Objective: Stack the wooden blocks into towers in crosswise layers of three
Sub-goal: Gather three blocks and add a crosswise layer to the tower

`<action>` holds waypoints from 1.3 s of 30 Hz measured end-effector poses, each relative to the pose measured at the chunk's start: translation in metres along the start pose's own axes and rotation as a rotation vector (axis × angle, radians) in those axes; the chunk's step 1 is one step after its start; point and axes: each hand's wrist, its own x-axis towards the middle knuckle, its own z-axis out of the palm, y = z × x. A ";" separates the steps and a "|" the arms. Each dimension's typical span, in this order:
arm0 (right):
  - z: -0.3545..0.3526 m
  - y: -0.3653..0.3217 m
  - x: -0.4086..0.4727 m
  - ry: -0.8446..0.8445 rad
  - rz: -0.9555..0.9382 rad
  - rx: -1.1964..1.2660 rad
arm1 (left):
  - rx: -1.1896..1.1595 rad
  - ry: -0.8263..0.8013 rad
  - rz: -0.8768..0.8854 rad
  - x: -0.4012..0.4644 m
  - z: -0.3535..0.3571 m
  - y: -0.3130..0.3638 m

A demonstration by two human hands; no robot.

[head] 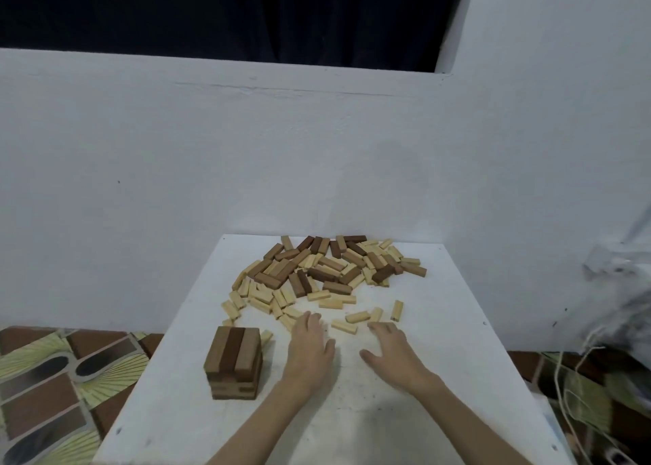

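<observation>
A short tower (233,362) of brown blocks stands at the left of the white table (440,323), its top layer three blocks side by side. A big loose pile of brown and pale blocks (327,267) lies at the table's far side. Some pale blocks (356,317) are scattered closer to me. My left hand (310,350) lies flat on the table, its fingertips at the edge of the pale blocks. My right hand (391,352) is spread flat, fingers reaching toward a pale block (344,326). Neither hand holds anything.
A white wall (246,165) rises right behind the table. Patterned brick-and-leaf floor (53,387) shows on the left. Cords and a blurred pale object (599,359) hang at the right edge.
</observation>
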 end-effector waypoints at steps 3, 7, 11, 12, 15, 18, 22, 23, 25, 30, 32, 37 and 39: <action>0.009 0.014 0.011 0.009 0.121 -0.047 | 0.016 -0.014 -0.237 0.006 0.014 0.000; 0.015 0.026 0.031 0.060 0.156 -0.087 | 0.137 0.045 -0.416 0.016 0.028 -0.001; 0.015 0.037 0.049 0.076 0.148 -0.102 | 0.151 0.077 -0.530 0.028 0.042 -0.011; 0.015 0.040 0.053 0.067 0.140 -0.099 | 0.168 0.071 -0.531 0.031 0.046 -0.013; 0.016 0.047 0.061 0.059 0.108 -0.064 | 0.188 0.057 -0.440 0.031 0.058 -0.009; 0.017 0.051 0.064 0.081 0.075 -0.017 | 0.166 0.034 -0.270 0.025 0.069 0.003; 0.014 0.059 0.066 0.124 0.050 0.045 | 0.017 0.018 -0.155 0.031 0.075 0.016; 0.012 0.060 0.067 0.138 0.043 0.052 | 0.019 0.066 -0.148 0.035 0.072 0.016; 0.011 0.059 0.069 0.174 -0.002 0.021 | 0.097 0.213 -0.198 0.047 0.064 0.010; 0.020 0.031 0.080 0.124 -0.285 -0.180 | 0.102 0.452 -0.614 0.084 0.040 -0.026; 0.029 0.019 0.085 0.077 -0.362 -0.304 | 0.088 0.406 -0.700 0.089 0.038 -0.036; 0.037 0.007 0.096 0.017 -0.440 -0.312 | 0.163 0.320 -0.532 0.092 0.046 -0.053; 0.036 0.016 0.098 0.014 -0.425 -0.278 | 0.195 0.351 -0.403 0.089 0.057 -0.055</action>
